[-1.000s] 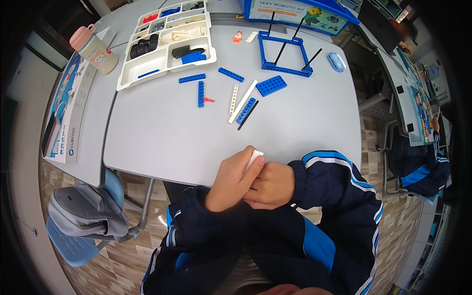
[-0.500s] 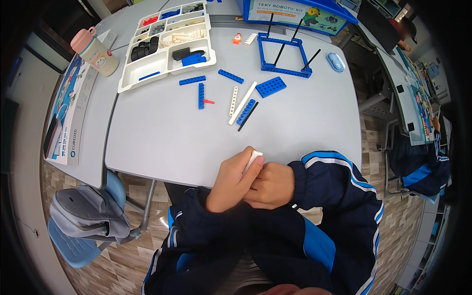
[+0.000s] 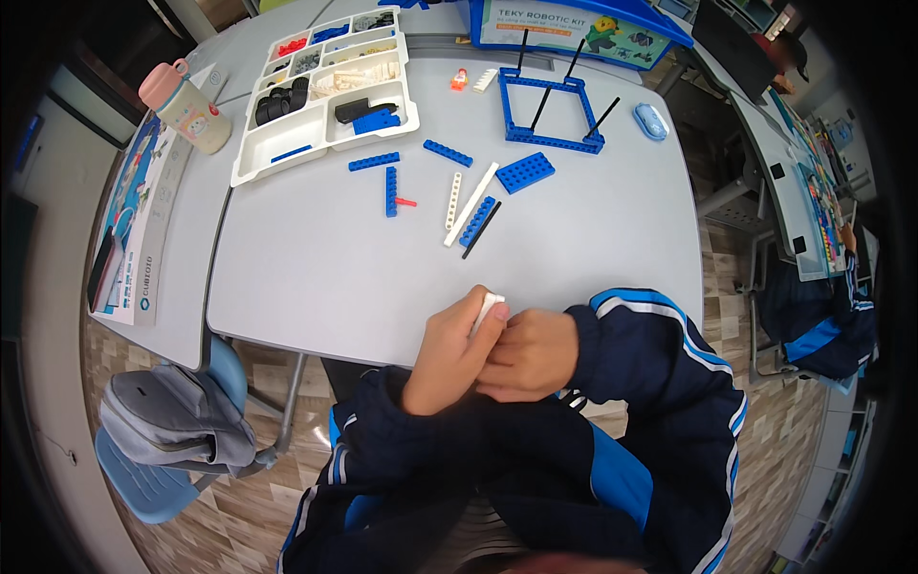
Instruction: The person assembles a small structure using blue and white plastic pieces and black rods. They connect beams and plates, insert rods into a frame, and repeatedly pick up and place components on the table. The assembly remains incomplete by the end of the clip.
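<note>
At the table's near edge, my left hand (image 3: 446, 352) is closed around a white plastic building piece (image 3: 489, 305), whose end sticks up beside the thumb. Pressed up against it from the right is my right hand (image 3: 532, 354), its fingers curled; whatever they grip is hidden. Farther up lie a long white bar (image 3: 471, 205), a white beam with holes (image 3: 453, 201), a blue studded beam (image 3: 477, 221) and a thin black rod (image 3: 481, 231). A blue plate (image 3: 525, 172) rests to their right. Left of them, a blue beam (image 3: 391, 191) has a red peg (image 3: 405, 203) in its side.
A white sorting tray (image 3: 251, 163) of parts stands at the back left, near a bottle (image 3: 199, 120). At the back right are a blue frame with upright black rods (image 3: 555, 145), a blue case (image 3: 652, 121) and a blue bin (image 3: 574, 38). A grey backpack (image 3: 172, 416) sits on a chair.
My right hand has shifted slightly to the right against the left one. The white piece stays in my left hand, and the parts on the table lie as before.
</note>
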Tool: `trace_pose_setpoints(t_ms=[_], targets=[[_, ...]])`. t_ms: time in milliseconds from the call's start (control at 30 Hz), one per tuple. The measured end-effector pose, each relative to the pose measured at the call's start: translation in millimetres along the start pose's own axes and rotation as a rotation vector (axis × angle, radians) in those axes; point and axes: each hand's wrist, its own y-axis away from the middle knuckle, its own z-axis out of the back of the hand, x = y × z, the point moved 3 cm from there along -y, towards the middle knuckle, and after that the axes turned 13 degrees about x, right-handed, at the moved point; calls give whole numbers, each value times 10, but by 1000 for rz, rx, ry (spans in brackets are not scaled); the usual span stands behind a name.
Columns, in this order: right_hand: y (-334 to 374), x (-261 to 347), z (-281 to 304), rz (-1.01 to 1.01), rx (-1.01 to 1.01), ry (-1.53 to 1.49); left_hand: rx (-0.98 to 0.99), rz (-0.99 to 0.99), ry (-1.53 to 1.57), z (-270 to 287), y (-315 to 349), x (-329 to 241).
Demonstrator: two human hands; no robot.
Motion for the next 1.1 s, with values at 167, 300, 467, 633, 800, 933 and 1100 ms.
trace_pose_setpoints(t_ms=[167, 300, 467, 633, 800, 933, 1100], targets=[[320, -603, 565, -282, -279, 120, -73, 18, 189, 29, 18, 67], [705, -1156, 752, -632, -622, 325, -39, -15, 167, 11, 20, 76], [1101, -1707, 651, -896, -1050, 34, -27, -53, 122, 10, 25, 55], [1097, -1903, 647, -897, -655, -123, -36, -76, 107, 15, 24, 35], [1139, -1773, 709, -840, -735, -220, -47, -54, 101, 0, 32, 32], [1446, -1746, 921, -842, -917, -366, -30, -35, 117, 4, 21, 37], [1832, -1674, 1276, -702, -1175, -421, -50, -33, 101, -1, 18, 29]])
